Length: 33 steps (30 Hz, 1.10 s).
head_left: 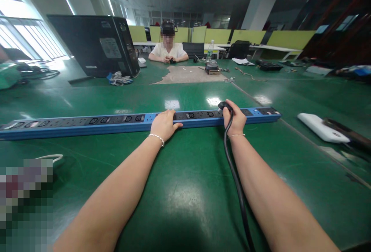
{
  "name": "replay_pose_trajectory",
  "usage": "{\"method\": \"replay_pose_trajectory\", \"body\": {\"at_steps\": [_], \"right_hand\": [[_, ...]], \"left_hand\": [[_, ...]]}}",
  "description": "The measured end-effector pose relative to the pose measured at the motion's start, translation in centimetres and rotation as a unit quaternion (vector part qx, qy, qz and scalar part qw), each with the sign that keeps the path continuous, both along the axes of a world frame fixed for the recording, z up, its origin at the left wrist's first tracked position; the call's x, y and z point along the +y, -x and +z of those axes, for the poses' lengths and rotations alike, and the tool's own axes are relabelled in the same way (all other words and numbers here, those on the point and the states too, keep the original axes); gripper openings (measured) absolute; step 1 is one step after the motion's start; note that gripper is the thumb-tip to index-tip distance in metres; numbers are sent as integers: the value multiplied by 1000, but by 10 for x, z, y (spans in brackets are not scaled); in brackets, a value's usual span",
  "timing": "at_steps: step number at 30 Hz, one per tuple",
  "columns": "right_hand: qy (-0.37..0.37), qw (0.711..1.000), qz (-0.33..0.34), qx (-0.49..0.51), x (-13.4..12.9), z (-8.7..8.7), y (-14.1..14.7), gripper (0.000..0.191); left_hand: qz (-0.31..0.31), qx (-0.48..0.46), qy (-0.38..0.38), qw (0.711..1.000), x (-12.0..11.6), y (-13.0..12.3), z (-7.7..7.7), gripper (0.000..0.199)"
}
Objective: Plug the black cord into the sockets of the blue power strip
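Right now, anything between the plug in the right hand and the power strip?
Nothing visible. The right hand holds the black plug at the power strip; whether plug and strip touch isn't clear.

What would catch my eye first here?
The long blue power strip stretches across the green table, the left hand resting on it. The right hand holds a black plug near the strip's right part. A large black computer case stands beyond, at left.

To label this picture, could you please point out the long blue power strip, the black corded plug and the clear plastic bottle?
Long blue power strip point(135, 127): head view, blue front side.
Black corded plug point(224, 106): head view, plug body.
Clear plastic bottle point(210, 51): head view, its middle.
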State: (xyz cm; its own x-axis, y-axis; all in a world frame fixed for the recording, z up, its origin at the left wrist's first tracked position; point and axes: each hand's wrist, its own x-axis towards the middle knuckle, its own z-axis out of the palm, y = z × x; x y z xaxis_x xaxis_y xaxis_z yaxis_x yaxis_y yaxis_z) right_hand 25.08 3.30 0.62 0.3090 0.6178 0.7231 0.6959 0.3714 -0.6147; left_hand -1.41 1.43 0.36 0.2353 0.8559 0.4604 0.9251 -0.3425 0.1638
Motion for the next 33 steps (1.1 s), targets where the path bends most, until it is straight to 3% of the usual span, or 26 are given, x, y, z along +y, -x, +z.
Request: {"method": "replay_pose_trajectory", "body": {"at_steps": [3, 9, 21, 26, 29, 33], "right_hand": [[19, 1000, -9, 16, -3, -1, -13, 34], [67, 995, 5, -68, -12, 1, -6, 33], [31, 988, 25, -146, -18, -9, -11, 31], [-29, 998, -19, -51, -9, -4, -18, 32], [-81, 993, -85, 29, -3, -1, -42, 36], [-47, 991, -106, 66, 2, -3, -83, 34]], "left_hand": [[-3, 10, -1, 1000, 1, 1, 0, 55], [-20, 7, 2, 1000, 1, 1, -1, 52], [-16, 36, -4, 999, 0, 0, 0, 50], [-15, 35, -10, 999, 2, 2, 0, 50], [-15, 35, -14, 999, 2, 3, -1, 50], [-15, 33, -19, 999, 2, 3, -1, 49]]}}
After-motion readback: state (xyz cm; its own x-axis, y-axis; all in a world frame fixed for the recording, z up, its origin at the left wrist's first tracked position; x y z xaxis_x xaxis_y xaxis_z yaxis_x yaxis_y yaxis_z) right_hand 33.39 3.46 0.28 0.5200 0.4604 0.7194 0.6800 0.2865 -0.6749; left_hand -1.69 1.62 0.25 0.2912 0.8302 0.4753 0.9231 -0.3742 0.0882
